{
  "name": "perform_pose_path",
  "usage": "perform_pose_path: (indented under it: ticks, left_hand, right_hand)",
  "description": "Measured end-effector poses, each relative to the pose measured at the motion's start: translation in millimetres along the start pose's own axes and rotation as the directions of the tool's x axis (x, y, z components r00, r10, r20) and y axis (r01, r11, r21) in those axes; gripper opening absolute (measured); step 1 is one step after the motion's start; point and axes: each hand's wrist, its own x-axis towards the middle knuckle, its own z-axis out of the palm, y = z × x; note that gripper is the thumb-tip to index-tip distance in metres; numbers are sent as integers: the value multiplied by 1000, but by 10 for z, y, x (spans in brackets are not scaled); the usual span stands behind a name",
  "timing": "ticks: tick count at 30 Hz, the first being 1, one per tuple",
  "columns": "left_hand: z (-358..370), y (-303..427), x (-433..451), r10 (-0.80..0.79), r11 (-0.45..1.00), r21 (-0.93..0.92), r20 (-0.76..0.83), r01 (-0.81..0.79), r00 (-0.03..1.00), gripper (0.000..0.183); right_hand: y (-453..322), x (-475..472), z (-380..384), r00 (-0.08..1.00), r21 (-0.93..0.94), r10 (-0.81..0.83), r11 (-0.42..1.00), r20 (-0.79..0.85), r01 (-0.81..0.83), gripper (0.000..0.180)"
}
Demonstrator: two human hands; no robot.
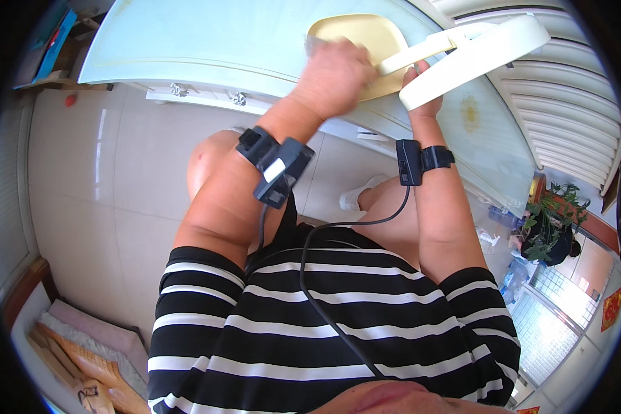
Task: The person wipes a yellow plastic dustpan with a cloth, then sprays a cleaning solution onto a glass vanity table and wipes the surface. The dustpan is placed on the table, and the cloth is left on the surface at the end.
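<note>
A cream desk lamp with a broad rounded base (388,36), a slim arm (416,54) and a long flat head (476,62) stands on a pale glass-topped table (212,36). My left hand (336,75) is over the base, blurred, its fingers curled on a pale thin piece (314,45), perhaps cloth. Part of that piece is hidden by the fingers. Behind the lamp head, my right hand (430,103) grips its near part, with the thumb showing above the edge. Each wrist carries a strapped black device, the left one (284,171) and the right one (410,162), with cables.
White slats (559,98) border the table's right side. Drawer knobs (239,98) project from its front. A leafy plant (546,222) and plastic bottles (515,279) are at the right. A red ball (70,100) lies on the tiled floor (83,171). Shelving (57,57) stands at upper left.
</note>
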Motion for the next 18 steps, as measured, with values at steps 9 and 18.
perform_pose_path:
  ticks: [9, 18]
  left_hand:
    - [-453, -533, -154, -331, 931, -99, -632, 350, 701, 29]
    - [-166, 239, -283, -140, 983, 121, -1, 139, 990, 19]
  right_hand:
    - [261, 90, 293, 999, 243, -22, 970, -48, 33, 31]
    - [248, 129, 311, 999, 175, 7, 984, 32, -12, 20]
